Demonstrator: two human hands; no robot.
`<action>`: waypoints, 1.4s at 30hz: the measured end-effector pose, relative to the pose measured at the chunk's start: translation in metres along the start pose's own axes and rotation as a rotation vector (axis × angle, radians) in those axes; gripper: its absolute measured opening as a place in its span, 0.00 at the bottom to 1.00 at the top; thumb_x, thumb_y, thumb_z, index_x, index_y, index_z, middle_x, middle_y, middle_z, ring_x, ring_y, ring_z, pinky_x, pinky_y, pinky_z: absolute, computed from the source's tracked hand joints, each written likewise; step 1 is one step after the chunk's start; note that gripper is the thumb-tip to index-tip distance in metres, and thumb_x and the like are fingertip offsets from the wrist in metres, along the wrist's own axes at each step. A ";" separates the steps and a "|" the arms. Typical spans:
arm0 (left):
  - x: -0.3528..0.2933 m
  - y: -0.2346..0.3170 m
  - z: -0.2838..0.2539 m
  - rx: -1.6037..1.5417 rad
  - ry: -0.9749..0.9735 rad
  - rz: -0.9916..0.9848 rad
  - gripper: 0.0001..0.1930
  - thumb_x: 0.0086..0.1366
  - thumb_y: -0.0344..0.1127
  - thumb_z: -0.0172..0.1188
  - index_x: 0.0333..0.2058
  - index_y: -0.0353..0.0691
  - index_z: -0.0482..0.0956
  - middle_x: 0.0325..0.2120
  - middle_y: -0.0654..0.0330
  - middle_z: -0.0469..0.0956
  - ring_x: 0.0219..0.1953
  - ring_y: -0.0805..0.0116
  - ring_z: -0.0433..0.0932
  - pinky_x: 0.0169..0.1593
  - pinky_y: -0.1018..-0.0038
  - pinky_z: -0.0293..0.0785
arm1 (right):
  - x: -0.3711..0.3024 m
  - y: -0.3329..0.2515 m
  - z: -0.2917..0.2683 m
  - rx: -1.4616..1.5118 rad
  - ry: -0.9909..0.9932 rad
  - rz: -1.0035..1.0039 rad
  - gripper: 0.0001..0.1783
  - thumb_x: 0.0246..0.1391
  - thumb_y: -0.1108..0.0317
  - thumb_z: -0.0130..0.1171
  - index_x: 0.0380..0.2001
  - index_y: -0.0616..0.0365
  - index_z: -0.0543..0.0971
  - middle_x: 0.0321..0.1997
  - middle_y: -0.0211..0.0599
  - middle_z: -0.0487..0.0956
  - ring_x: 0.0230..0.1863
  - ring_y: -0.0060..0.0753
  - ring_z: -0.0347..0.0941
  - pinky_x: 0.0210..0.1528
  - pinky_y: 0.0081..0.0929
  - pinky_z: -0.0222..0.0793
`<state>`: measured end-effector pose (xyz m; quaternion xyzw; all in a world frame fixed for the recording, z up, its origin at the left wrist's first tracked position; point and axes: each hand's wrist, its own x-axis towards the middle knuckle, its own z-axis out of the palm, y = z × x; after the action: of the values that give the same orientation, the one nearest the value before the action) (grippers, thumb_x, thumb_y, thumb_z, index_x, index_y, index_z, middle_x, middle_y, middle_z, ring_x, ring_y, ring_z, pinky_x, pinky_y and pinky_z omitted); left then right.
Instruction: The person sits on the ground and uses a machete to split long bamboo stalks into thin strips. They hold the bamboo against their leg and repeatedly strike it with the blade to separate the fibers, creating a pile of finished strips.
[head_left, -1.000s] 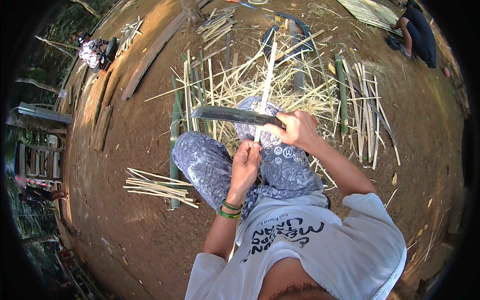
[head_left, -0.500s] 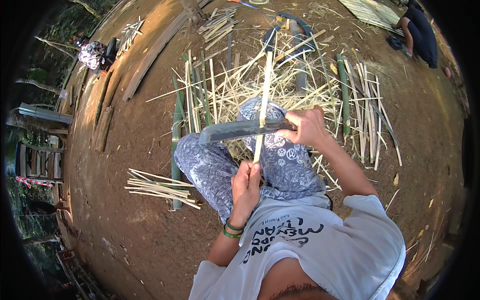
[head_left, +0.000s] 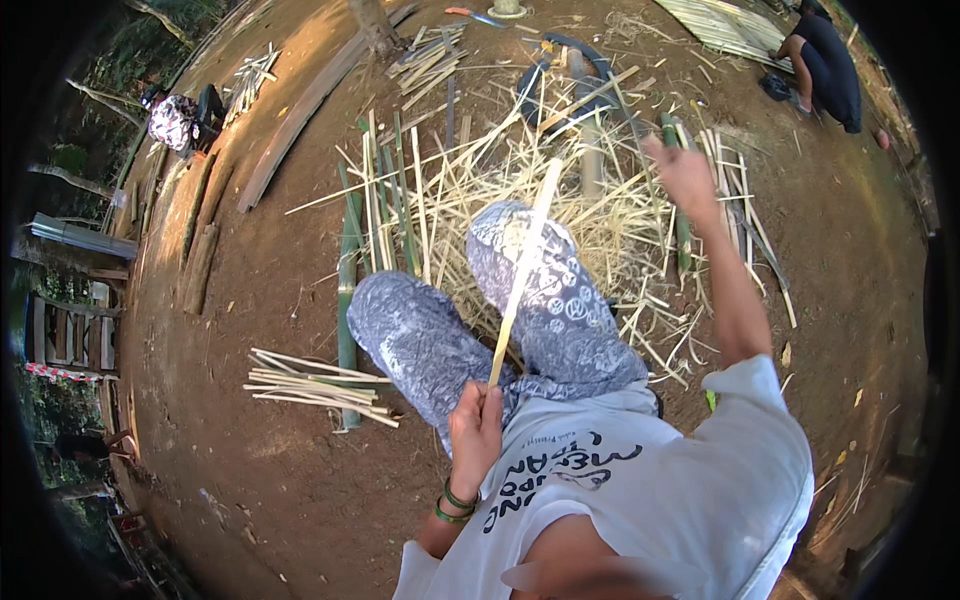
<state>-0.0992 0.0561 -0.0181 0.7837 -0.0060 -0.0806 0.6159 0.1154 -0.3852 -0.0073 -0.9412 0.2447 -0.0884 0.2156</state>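
My left hand (head_left: pixel 474 428) is closed around the lower end of a pale bamboo strip (head_left: pixel 527 265). The strip points up and away from me, passing over my right knee. Out to the far right, my right hand (head_left: pixel 684 180) is closed, slightly blurred, on the handle of a machete. The dark machete blade (head_left: pixel 628 108) appears nearly edge-on beyond the fingers, pointing away over the shavings, apart from the strip. A heap of bamboo shavings (head_left: pixel 450 225) lies beyond and around my knees.
Cut strips (head_left: pixel 320 385) lie by a green bamboo pole (head_left: pixel 347 300) at left. Another green pole (head_left: pixel 684 245) and more strips (head_left: pixel 745 190) are at right. A dark ring-shaped object (head_left: pixel 535 95) lies ahead. Two people, one at right (head_left: pixel 830 75), one at left (head_left: pixel 175 122), crouch farther off.
My right hand has swung the machete off the strip, forward and to the right. My left hand has drawn the strip back toward my body.
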 end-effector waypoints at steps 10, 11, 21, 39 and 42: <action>0.077 0.041 0.016 -0.371 -0.210 -0.113 0.12 0.76 0.32 0.43 0.54 0.37 0.69 0.25 0.60 0.74 0.19 0.78 0.69 0.23 0.81 0.66 | -0.057 0.002 -0.034 0.428 0.153 -0.162 0.42 0.62 0.31 0.45 0.14 0.62 0.73 0.13 0.30 0.66 0.17 0.29 0.56 0.22 0.38 0.48; 0.087 0.041 0.021 -0.397 -0.209 -0.103 0.12 0.75 0.32 0.43 0.52 0.37 0.69 0.26 0.60 0.74 0.19 0.78 0.70 0.23 0.81 0.67 | -0.069 -0.003 -0.014 0.402 0.090 -0.276 0.39 0.63 0.34 0.47 0.15 0.61 0.74 0.11 0.30 0.66 0.16 0.27 0.56 0.20 0.37 0.49; 0.134 0.055 0.044 -0.372 -0.212 -0.155 0.12 0.77 0.39 0.47 0.38 0.39 0.74 0.16 0.71 0.65 0.15 0.84 0.58 0.19 0.82 0.53 | -0.160 -0.097 0.032 0.187 -0.061 -0.671 0.31 0.51 0.34 0.62 0.19 0.54 0.80 0.07 0.41 0.69 0.11 0.46 0.70 0.14 0.44 0.62; 0.120 0.033 0.041 -0.112 -0.168 0.024 0.16 0.77 0.42 0.47 0.32 0.39 0.74 0.16 0.73 0.60 0.19 0.83 0.57 0.23 0.79 0.53 | -0.153 -0.115 0.043 0.137 0.031 -0.760 0.27 0.49 0.38 0.67 0.18 0.52 0.78 0.08 0.40 0.71 0.13 0.47 0.73 0.17 0.42 0.66; 0.114 0.032 0.039 -0.078 -0.158 0.005 0.16 0.77 0.42 0.48 0.32 0.39 0.74 0.16 0.73 0.61 0.20 0.83 0.57 0.23 0.79 0.54 | -0.152 -0.115 0.040 0.134 0.016 -0.772 0.28 0.48 0.38 0.67 0.18 0.52 0.77 0.09 0.38 0.71 0.13 0.46 0.73 0.17 0.42 0.67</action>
<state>0.0113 -0.0022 -0.0094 0.7502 -0.0533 -0.1409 0.6438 0.0431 -0.2044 -0.0009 -0.9472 -0.1321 -0.1861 0.2253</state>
